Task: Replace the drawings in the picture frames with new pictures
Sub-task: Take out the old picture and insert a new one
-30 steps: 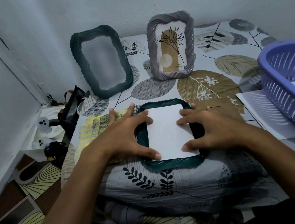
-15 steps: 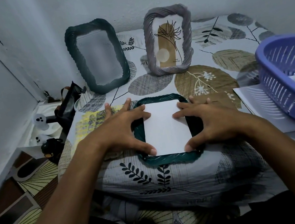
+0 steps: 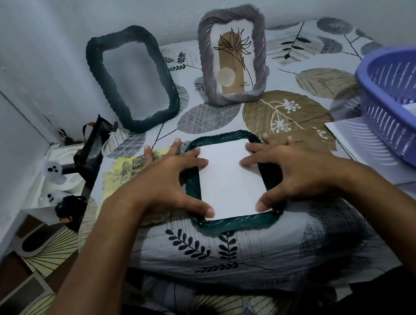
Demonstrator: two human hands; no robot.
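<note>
The dark green twisted-rim picture frame (image 3: 236, 220) lies flat, face down, near the front edge of the leaf-print bed cover (image 3: 245, 250). A white paper sheet (image 3: 228, 177) sits in its back. The left hand (image 3: 169, 183) and right hand (image 3: 290, 167) press on it with fingers spread, thumbs at the near corners.

The sheet could slip crooked or crease if one hand pushes harder. The frame could slide off the soft edge.

There are three frames: this one, an upright dark green frame (image 3: 131, 77) and an upright grey frame with a plant drawing (image 3: 234, 54). There are one purple plastic basket (image 3: 414, 104) and two hands.
</note>
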